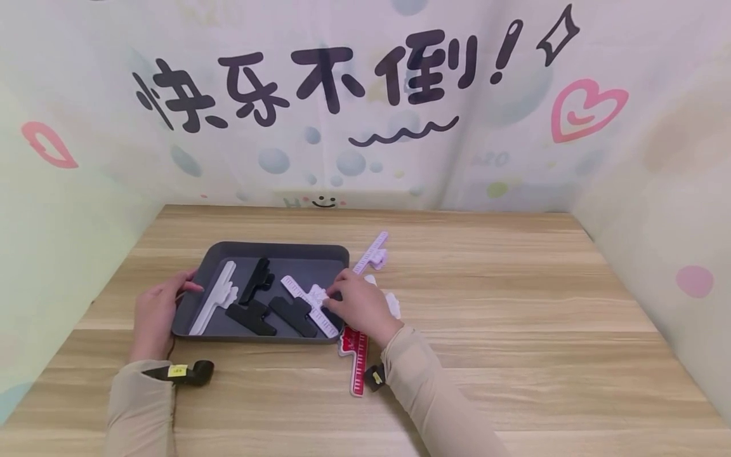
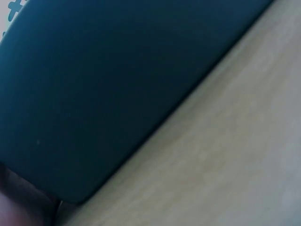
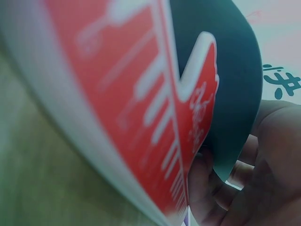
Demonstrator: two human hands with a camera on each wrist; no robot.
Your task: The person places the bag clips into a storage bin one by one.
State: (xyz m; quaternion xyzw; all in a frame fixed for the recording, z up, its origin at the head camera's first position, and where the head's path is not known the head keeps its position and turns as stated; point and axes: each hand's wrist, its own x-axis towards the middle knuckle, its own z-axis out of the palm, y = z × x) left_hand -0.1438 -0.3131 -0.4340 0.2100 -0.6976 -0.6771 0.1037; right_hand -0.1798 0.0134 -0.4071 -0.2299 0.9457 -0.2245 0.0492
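One dark grey tray (image 1: 337, 252) sits on the worktop (image 1: 514, 330). Inside it lie five clips: three black clips (image 1: 256, 281) (image 1: 250, 317) (image 1: 293, 315) and two white ruler-marked clips (image 1: 214, 303) (image 1: 305, 299). Outside the tray lie three more: one lilac ruler-marked clip (image 1: 372, 251) beyond its far right corner, one red ruler-marked clip (image 1: 355, 357) by its near right corner, and one white clip (image 1: 393, 303) mostly hidden behind the right hand (image 1: 360, 306). That makes eight clips in all. Two hands show, the left hand (image 1: 155, 315) and the right.
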